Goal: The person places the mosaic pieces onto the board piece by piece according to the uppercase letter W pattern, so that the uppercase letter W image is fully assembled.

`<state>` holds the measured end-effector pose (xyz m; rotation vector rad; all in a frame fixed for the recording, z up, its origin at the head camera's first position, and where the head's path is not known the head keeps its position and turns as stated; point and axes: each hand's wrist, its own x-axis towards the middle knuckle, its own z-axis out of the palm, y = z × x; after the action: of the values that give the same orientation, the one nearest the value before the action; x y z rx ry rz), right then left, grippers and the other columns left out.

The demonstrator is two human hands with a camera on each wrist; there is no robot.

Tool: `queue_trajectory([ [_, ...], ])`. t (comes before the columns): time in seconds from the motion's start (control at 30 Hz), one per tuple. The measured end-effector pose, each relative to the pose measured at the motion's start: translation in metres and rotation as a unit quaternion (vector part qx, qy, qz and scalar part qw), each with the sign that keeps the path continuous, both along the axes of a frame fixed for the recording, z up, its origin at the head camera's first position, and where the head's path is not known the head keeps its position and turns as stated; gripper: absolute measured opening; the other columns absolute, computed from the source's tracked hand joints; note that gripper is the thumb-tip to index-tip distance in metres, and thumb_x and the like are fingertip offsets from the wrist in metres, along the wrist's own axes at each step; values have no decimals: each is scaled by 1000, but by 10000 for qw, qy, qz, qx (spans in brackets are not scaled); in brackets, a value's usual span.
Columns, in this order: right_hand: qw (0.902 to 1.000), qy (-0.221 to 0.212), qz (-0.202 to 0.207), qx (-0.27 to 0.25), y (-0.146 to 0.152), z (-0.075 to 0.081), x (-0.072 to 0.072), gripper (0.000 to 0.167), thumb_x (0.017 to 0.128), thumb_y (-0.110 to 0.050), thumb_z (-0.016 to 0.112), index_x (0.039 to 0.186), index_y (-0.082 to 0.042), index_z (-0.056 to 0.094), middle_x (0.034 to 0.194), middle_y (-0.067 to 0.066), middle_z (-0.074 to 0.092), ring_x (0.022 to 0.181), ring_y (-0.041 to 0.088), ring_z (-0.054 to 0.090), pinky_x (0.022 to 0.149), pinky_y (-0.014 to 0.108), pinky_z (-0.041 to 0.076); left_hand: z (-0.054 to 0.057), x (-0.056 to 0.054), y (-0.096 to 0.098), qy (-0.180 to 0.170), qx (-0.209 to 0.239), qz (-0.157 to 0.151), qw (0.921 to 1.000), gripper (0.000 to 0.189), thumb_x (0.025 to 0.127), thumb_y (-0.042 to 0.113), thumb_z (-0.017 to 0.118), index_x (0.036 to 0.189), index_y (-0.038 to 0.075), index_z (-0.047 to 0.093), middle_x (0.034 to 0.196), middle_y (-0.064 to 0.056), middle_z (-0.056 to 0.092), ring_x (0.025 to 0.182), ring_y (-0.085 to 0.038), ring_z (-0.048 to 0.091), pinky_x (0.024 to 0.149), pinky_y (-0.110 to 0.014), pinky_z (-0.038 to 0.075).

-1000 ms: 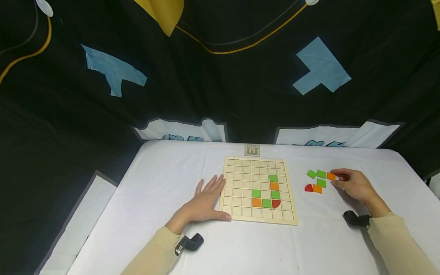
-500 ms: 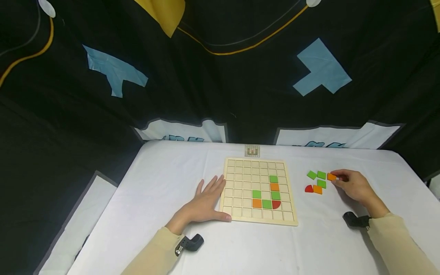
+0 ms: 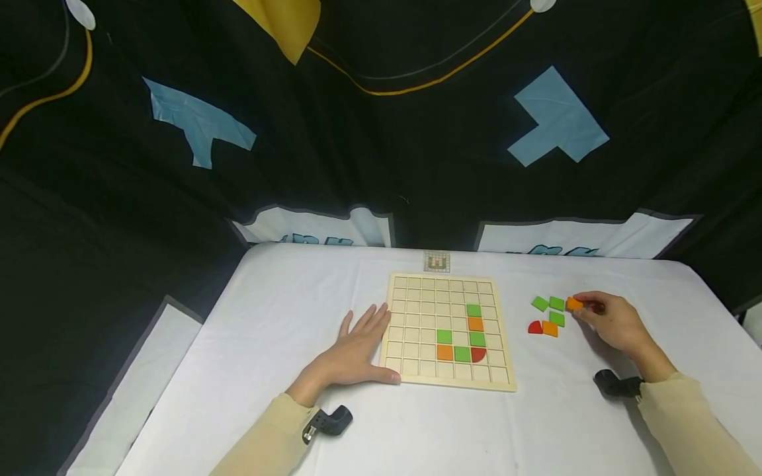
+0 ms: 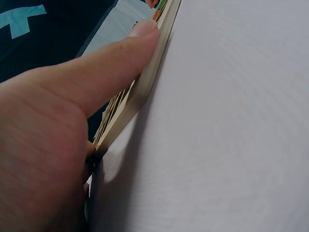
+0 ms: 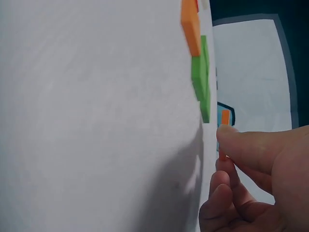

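Black cloth: hangs behind the table, the black cloth (image 3: 381, 158) bearing pale blue patches and orange curves.
White table: the white table (image 3: 286, 291) carries the board, the card and the loose tiles.
Sleeves: both beige, the left sleeve (image 3: 268, 439) and the right sleeve (image 3: 693, 420) coming in from the near side.
Wooden board: the wooden board (image 3: 427, 319) lies flat near the middle of the table, its face divided into square cells.
Left hand: flat and spread, the left hand (image 3: 351, 354) touches the board's left edge with its fingers, the thumb at the near left corner.
Right hand: the right hand (image 3: 613, 322) pinches an orange tile (image 3: 573, 303) between thumb and finger; the right wrist view shows the tile raised off the table.
Wrist devices: one black device (image 3: 335, 420) by the left wrist, another black device (image 3: 613, 383) by the right.
Card: the small card (image 3: 437, 261) lies just beyond the board's far edge, its printed grid too small to read.
Tiles on the board: seven, in a hook; down the right, green, orange, green, then a rounded red piece (image 3: 478, 354); left of that, green, then orange, with green above it.
Loose tiles: right of the board, three green tiles (image 3: 556, 318), one orange square (image 3: 550, 328) and a rounded red tile (image 3: 535, 327).
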<state>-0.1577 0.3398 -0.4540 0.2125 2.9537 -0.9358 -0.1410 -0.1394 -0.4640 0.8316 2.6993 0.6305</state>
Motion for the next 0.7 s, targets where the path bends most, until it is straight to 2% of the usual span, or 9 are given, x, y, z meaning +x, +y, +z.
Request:
queue_trajectory([
  [0.1,10000,71,33,13,-4,5,1,39,99,-10,61,133,9,54,121,33,54,98,43,49,78,48,53,1,1,0,13,31,-16,10000,122,77,70,73,161,2,14,169,-11,7,155,-31,0,118,-62,-8],
  [0.2,9998,151,126,56,-7,11,2,39,99,-11,61,133,8,55,119,32,55,93,40,50,67,34,50,1,1,0,20,30,-23,10000,122,77,70,73,160,2,15,169,-11,7,155,-31,1,118,-62,-8],
  [0.27,9996,185,193,65,-10,15,2,40,99,-12,61,133,7,56,119,32,55,92,39,52,64,31,50,1,1,-1,22,40,-19,10000,122,77,69,73,160,2,15,169,-11,7,155,-31,1,118,-62,-8],
  [0.53,9978,458,473,53,-25,23,4,37,97,-13,64,129,5,60,117,28,60,95,38,54,67,33,48,1,1,-1,3,81,-12,10000,122,77,70,73,161,2,15,169,-11,8,155,-31,0,118,-62,-8],
  [0.7,9967,562,588,54,-35,27,5,36,96,-13,66,129,3,62,116,28,59,98,41,56,73,41,51,1,1,0,18,72,-1,10000,122,76,70,73,161,3,16,169,-11,8,155,-31,1,118,-62,-8],
])
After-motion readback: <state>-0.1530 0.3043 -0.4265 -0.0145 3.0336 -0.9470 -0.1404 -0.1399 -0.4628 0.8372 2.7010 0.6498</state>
